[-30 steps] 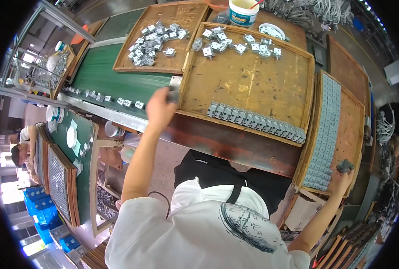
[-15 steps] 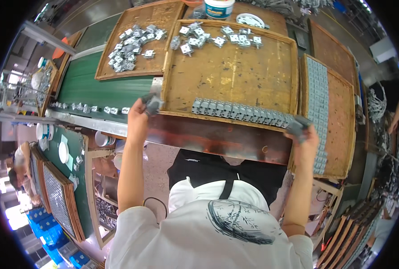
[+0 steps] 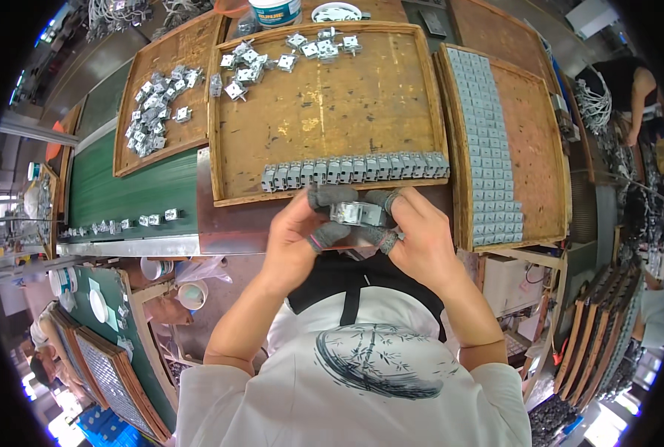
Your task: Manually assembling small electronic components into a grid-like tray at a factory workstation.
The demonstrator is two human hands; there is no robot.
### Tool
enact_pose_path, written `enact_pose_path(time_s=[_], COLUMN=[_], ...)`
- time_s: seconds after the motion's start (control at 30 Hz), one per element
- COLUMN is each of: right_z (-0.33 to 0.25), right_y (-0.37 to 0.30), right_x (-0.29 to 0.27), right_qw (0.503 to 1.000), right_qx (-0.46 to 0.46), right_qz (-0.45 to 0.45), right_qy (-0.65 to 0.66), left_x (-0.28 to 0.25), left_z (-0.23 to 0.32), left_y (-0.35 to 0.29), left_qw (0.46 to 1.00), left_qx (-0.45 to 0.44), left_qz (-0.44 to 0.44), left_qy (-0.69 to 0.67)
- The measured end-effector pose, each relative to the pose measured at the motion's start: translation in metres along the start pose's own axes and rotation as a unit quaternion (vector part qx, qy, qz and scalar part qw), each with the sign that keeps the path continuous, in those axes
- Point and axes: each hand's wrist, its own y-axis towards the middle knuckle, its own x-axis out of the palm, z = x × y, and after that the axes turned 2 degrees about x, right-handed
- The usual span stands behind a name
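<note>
My left hand [image 3: 293,237] and my right hand [image 3: 426,237] meet over the table's front edge, grey covers on their fingertips. Between the left fingers is a shiny silver metal part [image 3: 345,213]. The right fingers pinch a grey block [image 3: 372,215] against its right side. Whether the two are joined I cannot tell. Just beyond my hands, a row of similar grey blocks [image 3: 354,170] lines the near side of a wooden tray [image 3: 332,192]. Loose silver parts [image 3: 250,65] lie scattered at that tray's far side.
On the left, another wooden tray [image 3: 123,168] holds a heap of silver parts, beside a green belt [image 3: 140,195] carrying several more. A right-hand tray [image 3: 546,186] bears rows of grey blocks. A white tub [image 3: 275,13] stands at the back. Another person [image 3: 634,89] is far right.
My hands have come together from either side, the left with the silver part from the tray's left edge, the right with the grey block from the row's right end. The view has shifted.
</note>
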Motion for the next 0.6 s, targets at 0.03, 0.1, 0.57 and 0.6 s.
enact_pose_path(time_s=[0.03,0.1,0.57,0.6], right_z=[0.003,0.012,0.039,0.037], right_y=[-0.002,-0.004,-0.011,-0.013], right_x=[0.002,0.009,0.028,0.029], right_qw=[1.0,0.997,0.999,0.998], right_qx=[0.002,-0.042,-0.001,0.006], right_qz=[0.001,0.049,0.048,0.06], right_qy=[0.0,-0.047,-0.023,-0.022], left_x=[0.004,0.012,0.018,0.018], left_z=[-0.011,-0.025,-0.041,-0.04], left_y=[0.001,0.001,0.016,0.015], left_qw=[0.998,0.999,0.945,0.912], left_qx=[0.034,0.017,0.073,0.09], left_qz=[-0.002,0.017,0.015,0.016], left_qy=[0.044,0.021,0.317,0.4])
